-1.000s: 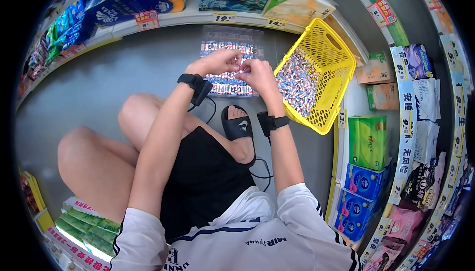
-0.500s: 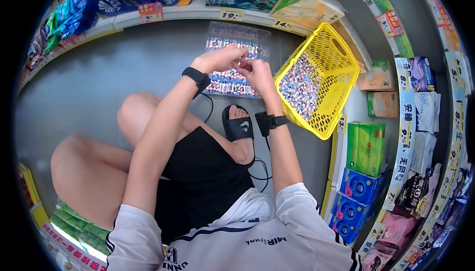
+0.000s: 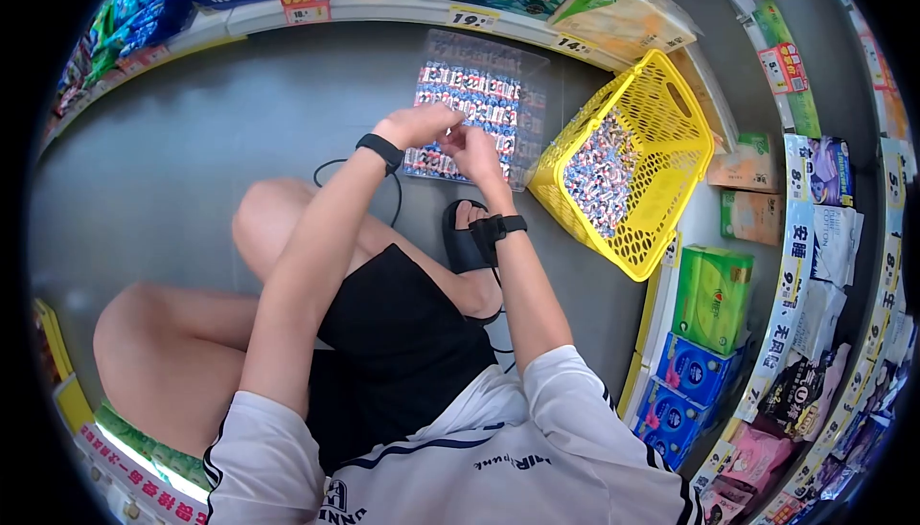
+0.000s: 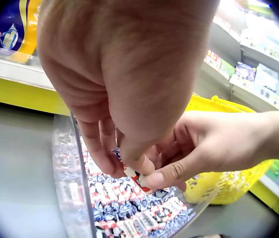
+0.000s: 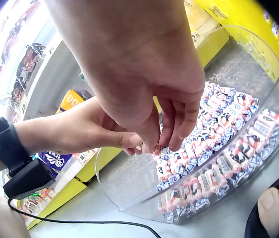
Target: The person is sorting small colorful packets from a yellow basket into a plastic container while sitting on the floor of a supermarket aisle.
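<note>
My left hand [image 3: 422, 125] and right hand [image 3: 476, 153] meet fingertip to fingertip over a clear plastic box [image 5: 124, 201]. Between them is a small wrapped candy [image 4: 135, 177] in red, white and blue, pinched by the fingers of both hands and partly hidden behind them. Rows of similar wrapped candies [image 5: 214, 139] fill the box in even lines. To the right of the box, a yellow basket [image 3: 548, 190] holds a loose heap of small wrapped candies [image 3: 599, 180].
Shelves with tissue packs [image 3: 623, 12] curve behind the box and along the right, fronted by price tags [image 3: 473, 18]. A sandaled foot [image 3: 470, 247] stands just below the box. A black cable [image 5: 85, 220] runs from the left wrist camera.
The box, basket and shelves have shifted right in the head view. My right hand has tilted and come slightly lower. Both hands stay together over the box.
</note>
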### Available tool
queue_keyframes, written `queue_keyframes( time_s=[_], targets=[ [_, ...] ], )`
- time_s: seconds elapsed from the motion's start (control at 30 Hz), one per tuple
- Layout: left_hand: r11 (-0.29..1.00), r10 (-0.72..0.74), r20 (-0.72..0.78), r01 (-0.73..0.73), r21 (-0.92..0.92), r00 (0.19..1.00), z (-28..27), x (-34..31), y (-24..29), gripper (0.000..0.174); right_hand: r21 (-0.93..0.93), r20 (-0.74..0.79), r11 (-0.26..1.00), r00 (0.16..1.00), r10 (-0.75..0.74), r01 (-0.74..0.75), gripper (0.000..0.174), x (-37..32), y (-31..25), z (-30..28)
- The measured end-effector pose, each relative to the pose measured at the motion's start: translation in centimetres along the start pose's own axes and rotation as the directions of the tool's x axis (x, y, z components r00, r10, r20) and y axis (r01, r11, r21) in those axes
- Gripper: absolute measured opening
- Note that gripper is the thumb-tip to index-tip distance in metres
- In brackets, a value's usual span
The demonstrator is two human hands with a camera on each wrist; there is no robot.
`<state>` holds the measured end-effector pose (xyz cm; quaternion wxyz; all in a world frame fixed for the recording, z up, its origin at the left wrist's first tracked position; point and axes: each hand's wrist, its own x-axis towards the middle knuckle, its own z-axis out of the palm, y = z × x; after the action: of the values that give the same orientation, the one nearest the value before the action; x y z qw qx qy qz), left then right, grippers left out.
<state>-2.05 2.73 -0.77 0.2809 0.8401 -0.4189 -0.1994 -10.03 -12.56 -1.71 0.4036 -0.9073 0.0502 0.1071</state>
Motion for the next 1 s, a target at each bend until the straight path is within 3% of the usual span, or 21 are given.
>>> queue_keyframes(
  time_s=[0.07,0.13,0.2,0.27,0.33,0.5,0.57,0.67,0.7,0.77,1.0],
  targets=[
    [0.997,0.041,-0.016,-0.040,0.064,0.999,1.3,0.2,-1.0,0.009,-0.081,-0.022,0.992,0.995,0.098,-0.100,0.026,0.0,0.0,1.1],
    [0.988,0.076,-0.027,-0.072,0.134,0.997,1.5,0.1,-1.1,0.011,-0.035,-0.005,0.992,0.992,0.122,-0.122,0.029,0.1,0.4,2.2],
    [0.932,-0.001,0.109,-0.039,0.360,0.994,1.6,0.5,-0.4,0.013,-0.146,-0.076,0.939,0.949,0.305,-0.313,0.028,0.4,0.9,3.6],
    [0.903,-0.043,0.134,-0.019,0.429,0.990,1.6,0.5,0.8,0.012,-0.194,-0.099,0.918,0.938,0.332,-0.345,0.026,0.8,1.6,4.9],
    [0.844,-0.278,0.245,0.115,0.523,0.929,1.4,0.6,1.9,0.014,-0.179,-0.085,0.894,0.912,0.402,-0.410,0.025,0.6,1.6,5.3],
    [0.768,-0.375,0.304,0.111,0.630,0.876,2.4,0.9,1.8,0.020,-0.200,-0.145,0.867,0.889,0.434,-0.456,0.028,0.4,0.4,5.2],
    [0.762,-0.370,0.384,0.040,0.647,0.846,2.5,0.9,1.5,0.025,-0.156,-0.002,0.880,0.891,0.454,-0.449,0.021,-0.3,-0.5,4.2],
    [0.741,-0.396,0.430,0.006,0.671,0.811,2.5,1.0,1.6,0.028,-0.130,-0.036,0.892,0.902,0.431,-0.432,0.016,-0.6,-0.6,4.1],
    [0.740,-0.395,0.429,0.005,0.673,0.812,2.3,0.9,2.0,0.028,-0.129,-0.038,0.893,0.902,0.431,-0.432,0.016,-0.4,-0.2,4.5],
    [0.707,-0.444,0.411,0.030,0.706,0.796,1.9,0.6,3.0,0.029,-0.152,-0.105,0.886,0.899,0.425,-0.437,0.036,0.0,0.6,5.2],
    [0.689,-0.477,0.410,0.042,0.723,0.777,3.4,0.9,2.3,0.030,-0.159,-0.088,0.892,0.906,0.414,-0.423,0.027,-0.3,0.5,5.0]
  ],
)
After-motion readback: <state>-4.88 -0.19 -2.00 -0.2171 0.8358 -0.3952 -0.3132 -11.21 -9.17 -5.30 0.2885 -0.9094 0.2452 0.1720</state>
